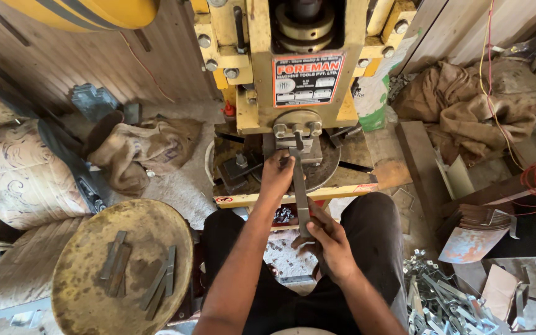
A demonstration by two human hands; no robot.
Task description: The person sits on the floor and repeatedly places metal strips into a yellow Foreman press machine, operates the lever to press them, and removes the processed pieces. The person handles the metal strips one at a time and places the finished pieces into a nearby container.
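Hands both clamped on flat grey metal strip (pixel 300 192), frame centre | left hand (pixel 277 174) grips far end under yellow press (pixel 293 62) die | right hand (pixel 329 245) grips near end above lap | round rusty stool (pixel 88 291) lower left carries similar strips (pixel 116 263) | shiny bracket pile (pixel 442 304) lower right | burlap sacks (pixel 150 149) left

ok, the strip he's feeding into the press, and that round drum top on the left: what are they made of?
Strip: looks like bare steel, dull grey, flat and thin, straight edges; held by left hand and right hand. Drum top: probably painted sheet metal, yellowish coat worn and rust-blotched. Similar grey strips lie on it.
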